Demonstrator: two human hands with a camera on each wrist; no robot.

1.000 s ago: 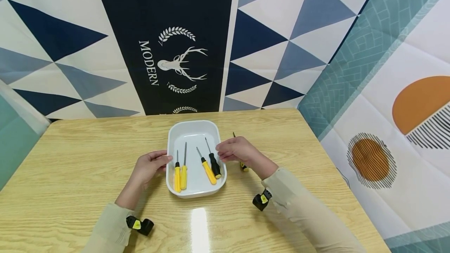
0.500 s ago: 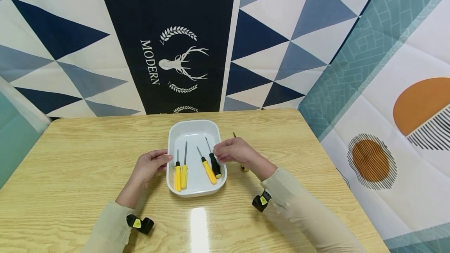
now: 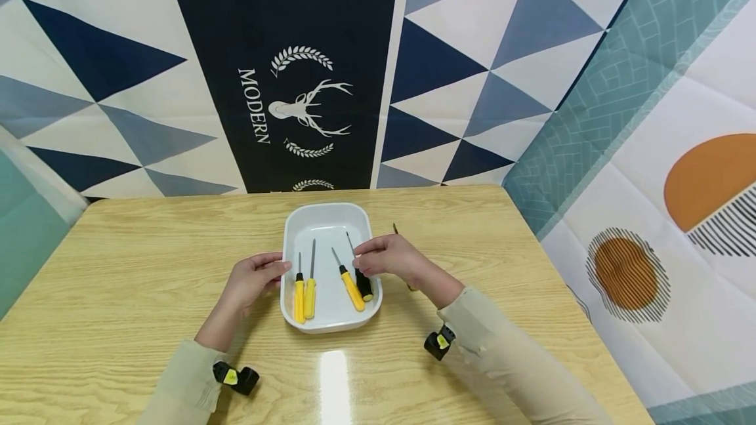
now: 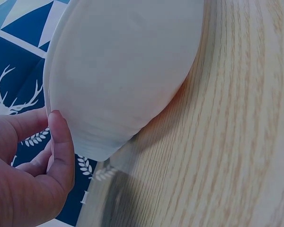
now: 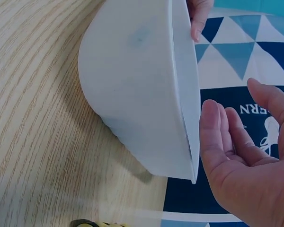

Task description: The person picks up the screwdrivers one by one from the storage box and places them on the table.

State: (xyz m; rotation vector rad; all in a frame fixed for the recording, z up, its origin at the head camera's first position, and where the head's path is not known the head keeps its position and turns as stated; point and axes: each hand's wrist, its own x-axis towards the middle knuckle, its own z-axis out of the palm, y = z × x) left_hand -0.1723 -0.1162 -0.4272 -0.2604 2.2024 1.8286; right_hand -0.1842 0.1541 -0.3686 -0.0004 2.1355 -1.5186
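Observation:
A white tray [image 3: 332,315] holds several screwdrivers. On its left side lie a yellow-and-black screwdriver [image 3: 299,297] and a yellow screwdriver [image 3: 310,297]. Towards the right are another yellow-and-black screwdriver [image 3: 352,290] and a mostly black screwdriver [image 3: 364,287]. My left hand [image 3: 251,282] pinches the tray's left rim, thumb on one side and fingers on the other, as the left wrist view shows. My right hand [image 3: 394,262] hovers over the right rim, covering part of the black screwdriver. In the right wrist view its thumb and loosely bent fingers [image 5: 210,125] stand apart, holding nothing.
Right of the tray, another screwdriver [image 3: 396,228] lies on the wooden table [image 3: 147,267], mostly hidden behind my right hand. A patterned cloth wall [image 3: 331,38] rises at the table's back edge, and another [image 3: 638,215] stands along the right.
My right hand has moved left and slightly down, further over the tray and the black screwdriver. My left hand and the tray have stayed in place.

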